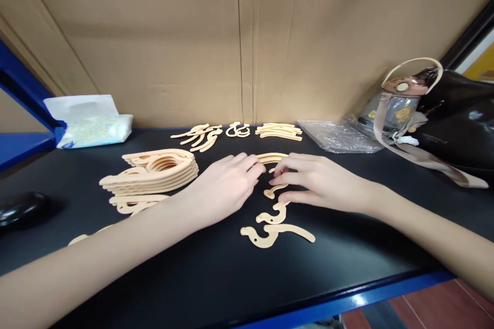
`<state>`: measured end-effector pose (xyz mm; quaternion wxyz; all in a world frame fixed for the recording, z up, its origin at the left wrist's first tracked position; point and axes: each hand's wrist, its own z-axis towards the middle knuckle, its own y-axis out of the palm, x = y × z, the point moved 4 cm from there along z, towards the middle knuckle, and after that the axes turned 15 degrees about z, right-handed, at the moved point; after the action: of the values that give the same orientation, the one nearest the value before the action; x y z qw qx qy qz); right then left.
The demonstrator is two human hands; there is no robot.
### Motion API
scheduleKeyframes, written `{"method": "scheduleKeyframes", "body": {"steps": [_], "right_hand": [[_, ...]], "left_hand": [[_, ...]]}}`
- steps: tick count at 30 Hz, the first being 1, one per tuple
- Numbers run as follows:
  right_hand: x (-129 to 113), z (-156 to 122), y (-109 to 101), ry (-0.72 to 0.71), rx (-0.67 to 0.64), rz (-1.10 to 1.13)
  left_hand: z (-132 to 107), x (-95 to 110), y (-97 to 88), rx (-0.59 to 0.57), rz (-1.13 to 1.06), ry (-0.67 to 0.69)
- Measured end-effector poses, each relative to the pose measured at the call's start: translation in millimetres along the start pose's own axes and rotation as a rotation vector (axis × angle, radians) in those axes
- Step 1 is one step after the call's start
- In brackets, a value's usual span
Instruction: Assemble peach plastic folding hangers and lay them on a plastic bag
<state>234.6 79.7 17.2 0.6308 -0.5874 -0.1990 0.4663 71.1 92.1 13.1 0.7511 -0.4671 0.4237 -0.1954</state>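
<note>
My left hand (226, 182) rests palm down on the black table (216, 272), its fingers stretched toward a thin curved cream strip (272, 157) and touching its left end. My right hand (316, 180) lies opposite, fingers pinched together on a small hooked cream piece (273, 191). Just in front of both hands lie more hooked cream pieces (276, 226), loose on the table.
A stack of flat cream frames (154, 170) sits to the left. Small cream parts (200, 136), curved strips (278, 131) and a clear plastic bag (335, 136) lie along the cardboard back wall. A tissue pack (92, 123), black mouse (21, 208), water bottle (397, 108) and black bag (459, 123) stand around.
</note>
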Motion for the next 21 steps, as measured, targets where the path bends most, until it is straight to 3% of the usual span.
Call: {"method": "scheduleKeyframes", "body": {"steps": [6,10,14,21], "right_hand": [[-2,5,18,0.034,0.034,0.024],[-2,4,17,0.047,0.065,0.040],[-2,2,9,0.023,0.051,-0.009],[4,-1,-3,0.043,0.063,0.011]], "left_hand": [[35,-2,15.0,-0.037,0.075,0.026],[43,1,16.6,-0.058,0.089,0.002],[34,5,11.9,-0.097,0.080,-0.025],[-5,1,-3.5,-0.141,0.034,-0.077]]}}
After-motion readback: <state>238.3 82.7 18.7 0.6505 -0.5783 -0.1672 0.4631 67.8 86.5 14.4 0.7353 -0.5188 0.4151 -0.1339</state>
